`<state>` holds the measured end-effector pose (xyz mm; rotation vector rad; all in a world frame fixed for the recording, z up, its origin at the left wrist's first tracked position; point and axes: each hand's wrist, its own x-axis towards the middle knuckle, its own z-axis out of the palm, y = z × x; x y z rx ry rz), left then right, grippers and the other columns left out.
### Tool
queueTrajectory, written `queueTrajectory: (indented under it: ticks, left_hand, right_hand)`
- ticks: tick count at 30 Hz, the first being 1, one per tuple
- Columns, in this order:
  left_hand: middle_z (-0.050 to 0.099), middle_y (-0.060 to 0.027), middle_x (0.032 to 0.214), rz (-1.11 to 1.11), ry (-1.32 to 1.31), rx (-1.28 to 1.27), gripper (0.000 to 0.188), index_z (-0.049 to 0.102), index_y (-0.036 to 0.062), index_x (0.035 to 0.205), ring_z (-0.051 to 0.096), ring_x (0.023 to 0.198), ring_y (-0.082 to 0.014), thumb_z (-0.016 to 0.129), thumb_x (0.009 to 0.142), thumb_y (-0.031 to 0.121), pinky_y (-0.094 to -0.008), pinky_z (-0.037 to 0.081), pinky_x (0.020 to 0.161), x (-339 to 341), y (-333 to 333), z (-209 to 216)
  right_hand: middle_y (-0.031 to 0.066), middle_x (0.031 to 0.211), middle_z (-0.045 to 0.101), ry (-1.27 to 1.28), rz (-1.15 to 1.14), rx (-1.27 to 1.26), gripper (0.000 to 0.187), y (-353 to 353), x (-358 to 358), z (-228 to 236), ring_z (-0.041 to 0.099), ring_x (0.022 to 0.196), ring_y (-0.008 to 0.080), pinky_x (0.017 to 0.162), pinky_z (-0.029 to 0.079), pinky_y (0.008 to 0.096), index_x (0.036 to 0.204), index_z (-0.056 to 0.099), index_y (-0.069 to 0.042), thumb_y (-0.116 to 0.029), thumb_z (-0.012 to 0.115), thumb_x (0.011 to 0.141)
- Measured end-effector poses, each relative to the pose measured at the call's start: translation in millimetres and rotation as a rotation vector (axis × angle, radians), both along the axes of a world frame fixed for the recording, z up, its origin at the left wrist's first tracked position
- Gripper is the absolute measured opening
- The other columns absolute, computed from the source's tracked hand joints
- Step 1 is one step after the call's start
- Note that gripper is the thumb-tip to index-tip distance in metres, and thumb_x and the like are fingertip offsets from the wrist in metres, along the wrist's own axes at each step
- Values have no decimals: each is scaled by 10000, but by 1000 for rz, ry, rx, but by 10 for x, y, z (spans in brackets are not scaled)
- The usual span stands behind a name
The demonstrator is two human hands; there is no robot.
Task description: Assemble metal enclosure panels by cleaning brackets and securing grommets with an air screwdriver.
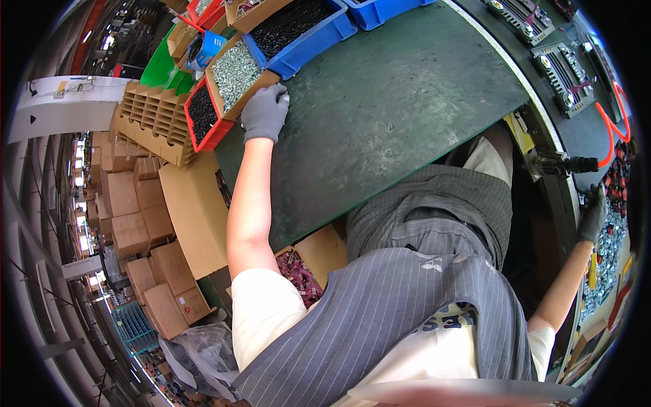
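My left hand (266,112), in a grey glove, is at the near edge of a cardboard box of silver screws (234,73). Its fingers are curled together beside the box's corner, above the dark green tabletop (380,108). Whatever they may hold is hidden. Far out on the right, my right hand (593,216), in a dark glove, is stretched over a heap of small silver parts (605,254). Its fingers point up and look apart, with nothing visible in them. A power screwdriver (559,164) with an orange coiled hose (614,125) lies just beyond that hand.
Red bin of black screws (202,114), blue bin of black parts (293,30) and slotted cardboard dividers (152,115) line the left and back. Metal-faced units (564,76) stand at the right. Purple parts (298,277) fill a box by my body; cartons (129,230) are stacked left.
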<state>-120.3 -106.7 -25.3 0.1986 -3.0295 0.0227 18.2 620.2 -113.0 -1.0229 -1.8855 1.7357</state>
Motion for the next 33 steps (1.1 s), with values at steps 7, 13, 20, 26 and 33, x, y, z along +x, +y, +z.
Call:
queueTrajectory:
  ticks: [7,13,20,26,33]
  left_hand:
    - [620,-105,935,-63,-87,-73,216,644,135,913,596,890,-283,570,798,302,-404,468,771,-56,43,86]
    - [584,-76,797,-548,223,523,132,584,108,819,592,712,-239,606,753,220,-323,490,631,278,731,108]
    - [581,-5,675,-926,345,695,118,596,136,760,579,586,-177,662,736,230,-283,468,529,703,1583,329]
    - [589,8,671,-1015,298,637,140,612,145,733,579,587,-162,707,697,240,-265,441,492,702,1698,357]
    - [588,2,666,-1132,271,673,142,617,133,754,576,579,-164,715,677,201,-271,445,495,599,1952,464]
  right_hand:
    - [17,1016,629,-17,4,-10,460,-12,0,-52,541,833,85,670,380,222,1178,562,-68,-417,500,885]
    - [38,1219,546,-2,-54,-46,490,147,1,-135,505,1082,146,813,361,244,1270,482,-90,-403,477,894]
    - [91,1099,621,95,75,429,337,65,76,-133,581,1019,153,878,446,265,1118,588,1,-257,520,913]
    - [67,1027,645,80,-38,742,305,-488,89,21,587,970,157,844,449,273,1045,629,-31,-282,551,889]
    - [97,1023,635,392,-104,712,237,-1040,172,573,584,945,173,868,435,290,1043,619,-20,-158,491,898]
